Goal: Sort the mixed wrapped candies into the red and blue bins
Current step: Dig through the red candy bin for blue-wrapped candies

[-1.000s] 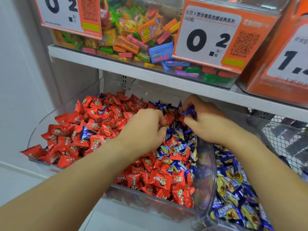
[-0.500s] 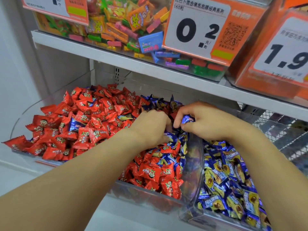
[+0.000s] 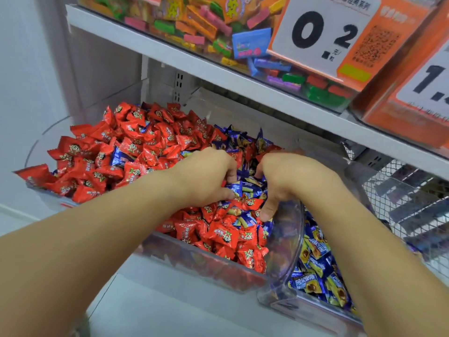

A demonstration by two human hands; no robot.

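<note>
Bins: two clear plastic, red bin (image 3: 199, 261), blue bin (image 3: 286, 242).
Your hands: left hand (image 3: 206, 176) and right hand (image 3: 284, 176), grips clenched in crinkly candies (image 3: 245, 188); contents hidden.

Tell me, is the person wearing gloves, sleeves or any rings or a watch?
No. The left hand and the right hand are bare, with no gloves. Both forearms are bare as far as the picture shows, so no sleeves appear. No watch, bracelet or ring is visible.

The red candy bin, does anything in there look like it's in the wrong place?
Yes. Blue candies are mixed into the red candies in the clear bin, mostly at its right side where both hands dig. One lone blue candy sits among the reds farther left.
</note>
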